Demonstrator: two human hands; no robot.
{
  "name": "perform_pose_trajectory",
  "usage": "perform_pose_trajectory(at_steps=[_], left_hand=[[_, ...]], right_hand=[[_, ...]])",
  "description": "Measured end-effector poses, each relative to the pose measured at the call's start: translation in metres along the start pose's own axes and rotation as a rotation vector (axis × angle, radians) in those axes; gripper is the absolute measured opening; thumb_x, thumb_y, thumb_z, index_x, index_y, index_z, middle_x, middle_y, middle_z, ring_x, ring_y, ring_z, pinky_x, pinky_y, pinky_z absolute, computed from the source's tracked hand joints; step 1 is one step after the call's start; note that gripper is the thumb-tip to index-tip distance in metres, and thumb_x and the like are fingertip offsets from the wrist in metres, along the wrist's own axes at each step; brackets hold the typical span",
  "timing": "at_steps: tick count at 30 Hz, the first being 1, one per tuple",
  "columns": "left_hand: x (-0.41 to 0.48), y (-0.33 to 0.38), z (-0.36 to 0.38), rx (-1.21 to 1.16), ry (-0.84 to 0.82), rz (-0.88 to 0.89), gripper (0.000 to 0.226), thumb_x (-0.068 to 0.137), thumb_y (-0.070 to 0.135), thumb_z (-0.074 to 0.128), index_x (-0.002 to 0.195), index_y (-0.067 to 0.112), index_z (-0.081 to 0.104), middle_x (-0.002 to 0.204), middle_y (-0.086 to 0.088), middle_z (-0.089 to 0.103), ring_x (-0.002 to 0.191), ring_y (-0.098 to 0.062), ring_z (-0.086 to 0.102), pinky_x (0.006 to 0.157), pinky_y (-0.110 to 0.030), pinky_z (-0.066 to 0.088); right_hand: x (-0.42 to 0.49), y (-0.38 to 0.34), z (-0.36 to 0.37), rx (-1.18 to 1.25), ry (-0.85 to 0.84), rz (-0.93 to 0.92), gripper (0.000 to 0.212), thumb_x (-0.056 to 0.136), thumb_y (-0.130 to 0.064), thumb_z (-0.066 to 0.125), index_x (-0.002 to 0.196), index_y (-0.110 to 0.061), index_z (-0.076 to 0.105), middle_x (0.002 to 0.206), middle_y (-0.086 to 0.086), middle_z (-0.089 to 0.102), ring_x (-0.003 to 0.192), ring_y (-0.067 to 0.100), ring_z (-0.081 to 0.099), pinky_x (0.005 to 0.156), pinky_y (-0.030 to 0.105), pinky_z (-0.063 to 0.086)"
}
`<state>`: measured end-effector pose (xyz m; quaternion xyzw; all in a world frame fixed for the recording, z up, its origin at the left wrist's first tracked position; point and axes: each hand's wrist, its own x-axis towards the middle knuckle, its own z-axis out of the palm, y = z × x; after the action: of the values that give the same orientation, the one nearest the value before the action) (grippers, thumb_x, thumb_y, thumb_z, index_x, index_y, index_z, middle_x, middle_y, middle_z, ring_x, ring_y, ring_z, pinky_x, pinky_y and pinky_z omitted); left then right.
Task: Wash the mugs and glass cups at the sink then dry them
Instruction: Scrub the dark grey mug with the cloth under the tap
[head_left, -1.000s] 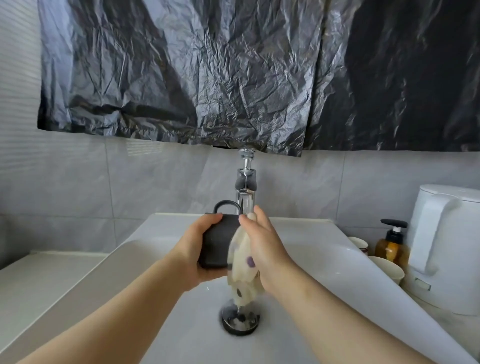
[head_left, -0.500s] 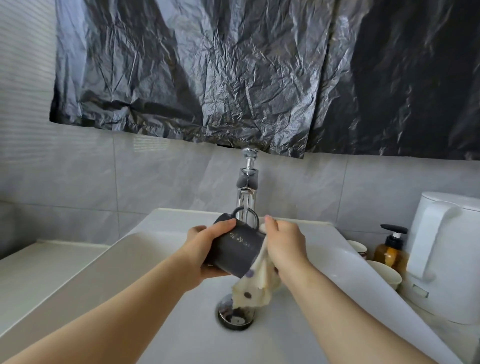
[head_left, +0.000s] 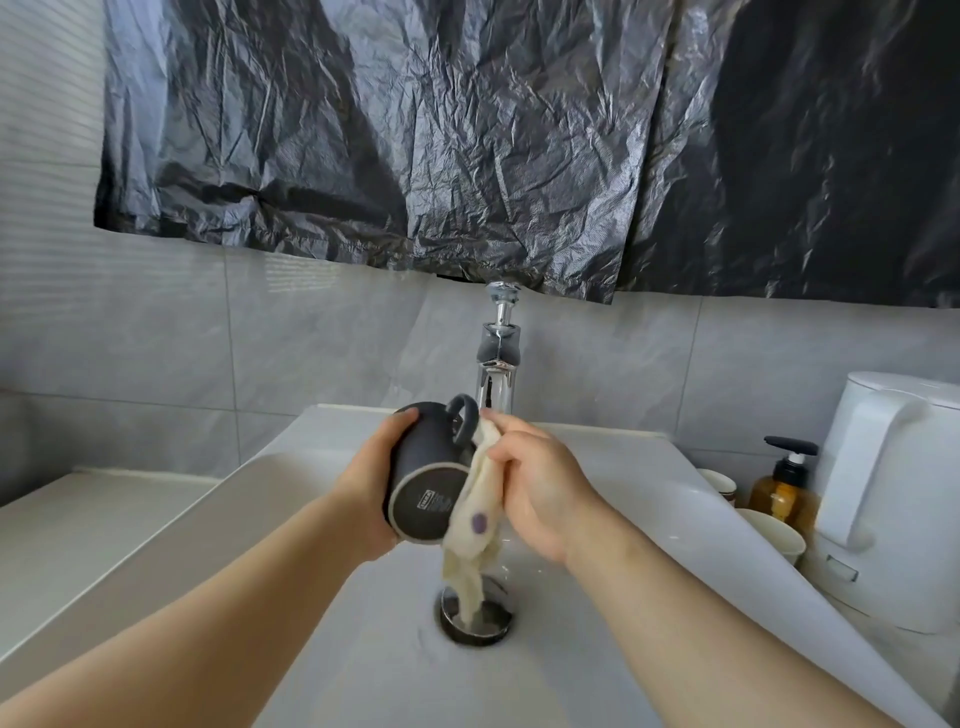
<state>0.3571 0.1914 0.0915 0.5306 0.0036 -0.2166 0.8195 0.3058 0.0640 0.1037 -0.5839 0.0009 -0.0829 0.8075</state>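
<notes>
Your left grip (head_left: 371, 488) holds the dark mug (head_left: 431, 467) tipped on its side over the sink (head_left: 322, 675), base toward you, handle up. Your right grip (head_left: 540, 483) bunches a cream spotted cloth (head_left: 475, 525) against the mug's right side; the cloth's tail hangs down to the drain (head_left: 475, 621). The tap (head_left: 498, 364) stands just behind the mug.

tap (head_left: 497, 364) behind, kettle (head_left: 893, 499) right, basin (head_left: 322, 649) open front
</notes>
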Motion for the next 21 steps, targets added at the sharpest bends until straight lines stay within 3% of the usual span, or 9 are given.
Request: perform_pose_trajectory(at_steps=[2, 5, 7, 9, 12, 16, 18, 21], left_hand=[[-0.004, 0.001, 0.001, -0.007, -0.083, -0.068, 0.041, 0.084, 0.051, 0.054, 0.089, 0.011, 0.062, 0.061, -0.011, 0.067, 0.046, -0.023, 0.064, 0.052, -0.028, 0.053], [-0.008, -0.002, 0.006, 0.012, -0.170, -0.149, 0.042, 0.070, 0.049, 0.060, 0.081, 0.008, 0.065, 0.069, -0.012, 0.067, 0.057, -0.025, 0.064, 0.070, -0.033, 0.049], [-0.012, -0.002, 0.009, 0.049, -0.190, -0.180, 0.051, 0.061, 0.047, 0.066, 0.092, 0.006, 0.066, 0.089, -0.016, 0.065, 0.080, -0.030, 0.062, 0.093, -0.041, 0.046], [-0.014, -0.002, 0.010, 0.088, -0.204, -0.206, 0.064, 0.053, 0.045, 0.072, 0.104, 0.006, 0.064, 0.106, -0.019, 0.060, 0.098, -0.033, 0.055, 0.106, -0.044, 0.036], [-0.012, -0.004, 0.007, 0.106, -0.193, -0.232, 0.067, 0.045, 0.043, 0.073, 0.099, 0.003, 0.065, 0.097, -0.020, 0.062, 0.086, -0.033, 0.058, 0.100, -0.043, 0.040], [-0.009, -0.003, 0.004, 0.067, -0.179, -0.280, 0.061, 0.060, 0.050, 0.067, 0.094, 0.000, 0.065, 0.089, -0.021, 0.066, 0.081, -0.034, 0.059, 0.096, -0.048, 0.043], [-0.007, -0.002, 0.004, 0.011, -0.159, -0.282, 0.064, 0.073, 0.061, 0.059, 0.095, 0.001, 0.066, 0.088, -0.022, 0.069, 0.082, -0.035, 0.062, 0.085, -0.051, 0.047], [-0.012, -0.001, 0.010, -0.013, -0.119, -0.236, 0.062, 0.076, 0.062, 0.060, 0.101, 0.006, 0.066, 0.091, -0.021, 0.071, 0.086, -0.036, 0.064, 0.077, -0.052, 0.051]], right_hand=[[0.000, 0.001, 0.000, -0.102, 0.077, -0.088, 0.039, 0.091, 0.005, 0.035, 0.118, -0.017, 0.053, 0.112, 0.006, 0.059, 0.093, 0.019, 0.056, 0.080, 0.036, 0.048], [0.006, 0.001, -0.010, -0.209, 0.274, -0.231, 0.025, 0.094, 0.002, 0.044, 0.101, -0.020, 0.054, 0.113, 0.003, 0.062, 0.101, 0.018, 0.058, 0.099, 0.037, 0.045], [0.006, 0.001, -0.016, -0.261, 0.361, -0.279, 0.019, 0.094, -0.004, 0.049, 0.092, -0.023, 0.053, 0.107, 0.004, 0.064, 0.096, 0.018, 0.058, 0.087, 0.032, 0.048], [0.004, 0.001, -0.018, -0.280, 0.330, -0.170, 0.011, 0.098, -0.021, 0.047, 0.095, -0.020, 0.057, 0.108, 0.012, 0.065, 0.084, 0.018, 0.059, 0.072, 0.036, 0.052], [0.003, 0.006, -0.011, -0.283, 0.268, 0.047, 0.040, 0.099, -0.041, 0.036, 0.106, -0.014, 0.064, 0.104, 0.012, 0.068, 0.089, 0.024, 0.064, 0.078, 0.038, 0.053], [0.010, 0.004, -0.006, -0.485, 0.424, -0.087, 0.047, 0.098, -0.040, 0.040, 0.103, -0.002, 0.067, 0.111, 0.018, 0.066, 0.105, 0.033, 0.060, 0.096, 0.039, 0.046], [0.011, 0.000, -0.006, -0.520, 0.504, -0.142, 0.046, 0.098, -0.040, 0.040, 0.088, -0.004, 0.067, 0.104, 0.019, 0.066, 0.104, 0.035, 0.059, 0.092, 0.037, 0.044], [0.007, 0.001, -0.005, -0.552, 0.614, -0.182, 0.049, 0.097, -0.043, 0.039, 0.061, -0.013, 0.052, 0.075, 0.008, 0.060, 0.091, 0.034, 0.059, 0.082, 0.036, 0.044]])
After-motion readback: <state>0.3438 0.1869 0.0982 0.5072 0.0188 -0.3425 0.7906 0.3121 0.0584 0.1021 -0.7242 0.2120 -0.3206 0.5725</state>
